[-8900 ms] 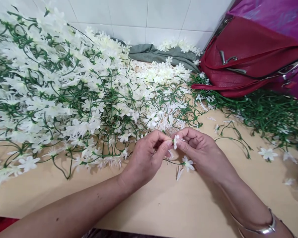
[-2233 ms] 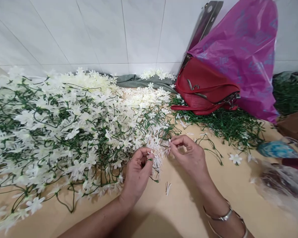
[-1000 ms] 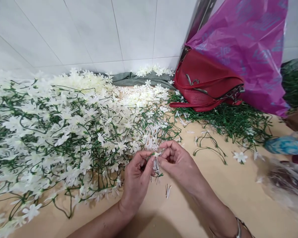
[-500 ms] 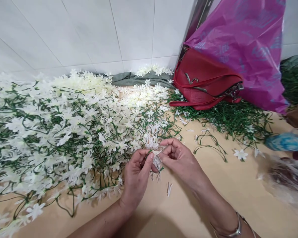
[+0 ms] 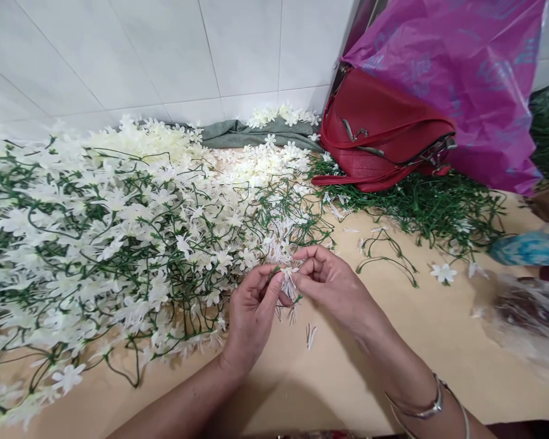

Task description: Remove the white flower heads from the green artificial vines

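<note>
My left hand [image 5: 252,314] is closed, with thumb and forefinger pinching the green stem of an artificial white flower [image 5: 288,274]. From the other side, my right hand [image 5: 341,292] closes its thumb and fingertips on the white part of the same flower. Thin white stamens [image 5: 289,291] fan out below the fingertips. Just behind the hands lies a bunch of loose white stamens [image 5: 280,236]. A few more stamens [image 5: 310,336] rest on the tabletop in front. The exact grip between the fingertips is partly hidden.
A large heap of white flowers on green stems [image 5: 119,244] spreads over the left. Loose cream blossoms [image 5: 256,164] lie behind. At the right are green stems [image 5: 457,207], a red handbag [image 5: 384,128], a purple plastic bag [image 5: 476,91] and a clear bag [image 5: 531,323]. White tiles [image 5: 242,49] rise behind.
The camera view has shifted slightly, so the scene sits higher. Both hands stay together at the flower, and a little more of its white petals shows between the fingertips.
</note>
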